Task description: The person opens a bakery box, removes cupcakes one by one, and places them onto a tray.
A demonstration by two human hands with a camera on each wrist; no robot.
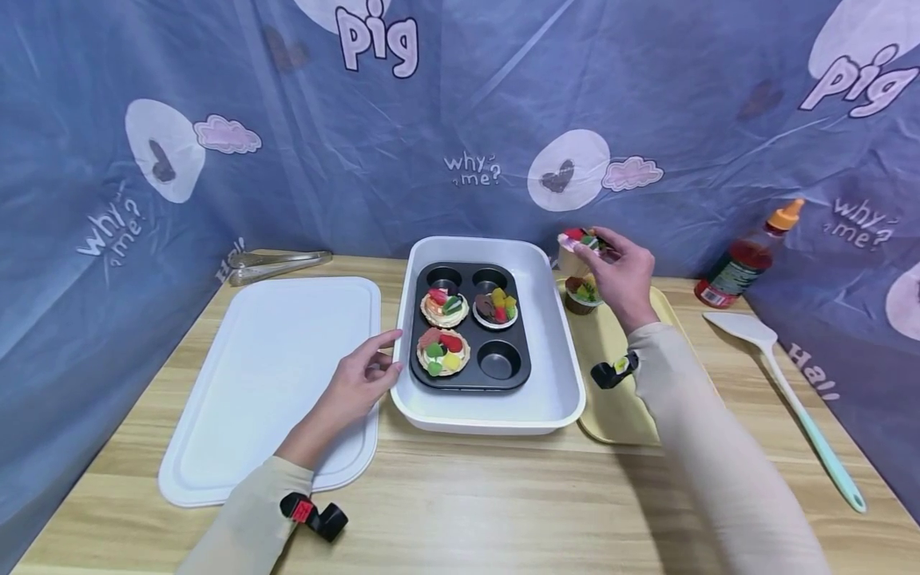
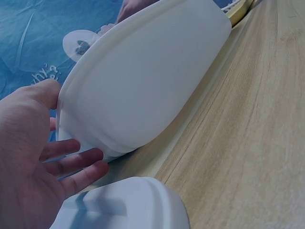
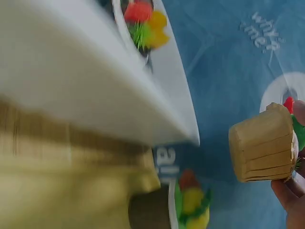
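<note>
My right hand (image 1: 624, 267) holds a toy cupcake (image 3: 264, 145) in a tan paper cup, gripped around its red and green topping. It is raised above the far end of the yellow tray (image 1: 611, 407), where a second cupcake in a brown cup (image 1: 580, 297) stands. My left hand (image 1: 365, 374) touches the left rim of the white bin (image 1: 496, 419) with its fingers loosely extended. Inside the bin lies a black muffin tin (image 1: 470, 382). Two toy tarts (image 1: 443, 353) fill wells on its left side, and a cupcake in a white cup (image 1: 495, 308) sits on the right.
A white tray (image 1: 280, 359) lies left of the bin, with metal tongs (image 1: 276, 265) behind it. At the right are a sauce bottle (image 1: 747, 259) with an orange cap and a white spatula (image 1: 791, 391) with a mint handle. A blue patterned cloth (image 1: 446, 104) hangs behind the table.
</note>
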